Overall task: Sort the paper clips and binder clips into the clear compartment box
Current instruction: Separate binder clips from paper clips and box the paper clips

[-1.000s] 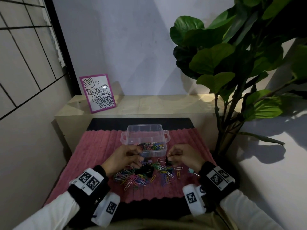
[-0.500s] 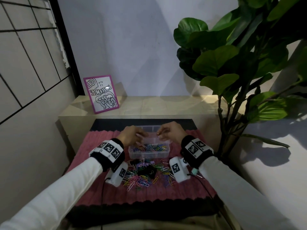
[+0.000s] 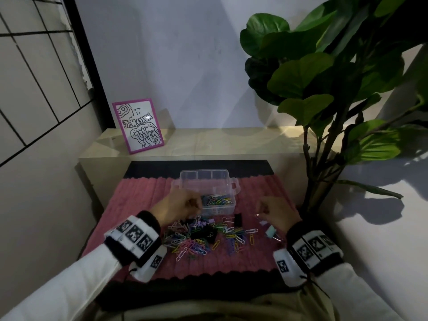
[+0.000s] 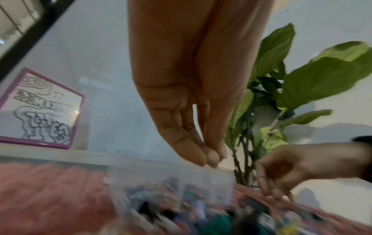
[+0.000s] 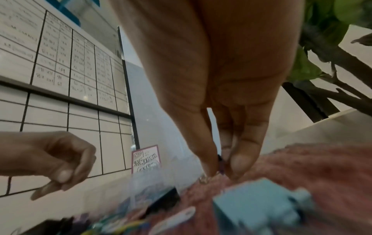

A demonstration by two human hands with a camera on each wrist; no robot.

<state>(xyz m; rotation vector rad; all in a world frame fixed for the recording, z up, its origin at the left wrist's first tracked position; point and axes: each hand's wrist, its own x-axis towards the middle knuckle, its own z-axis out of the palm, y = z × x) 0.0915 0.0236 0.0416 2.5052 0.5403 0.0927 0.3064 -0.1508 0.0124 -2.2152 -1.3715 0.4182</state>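
The clear compartment box (image 3: pixel 228 179) stands on the pink mat (image 3: pixel 139 205), with coloured paper clips (image 3: pixel 218 200) in its near compartment. A mixed pile of paper clips and binder clips (image 3: pixel 194 237) lies in front of it. My left hand (image 3: pixel 196 205) hovers at the box's near left corner with its fingertips (image 4: pixel 209 157) pinched together, and nothing shows between them. My right hand (image 3: pixel 259 213) is low over the mat to the right of the box and pinches a small purple binder clip (image 5: pixel 220 160). A black binder clip (image 3: pixel 238 219) and a light blue one (image 3: pixel 270 232) lie close by.
A tall leafy plant (image 3: pixel 324 89) rises at the right edge of the mat. A pink-framed drawing (image 3: pixel 137 125) leans on the beige ledge (image 3: pixel 208 144) behind the box. A wall runs along the left side.
Both hands have drawn back from over the box toward the pile. The left stops at the box's near left corner, while the right drops to the mat right of the box.
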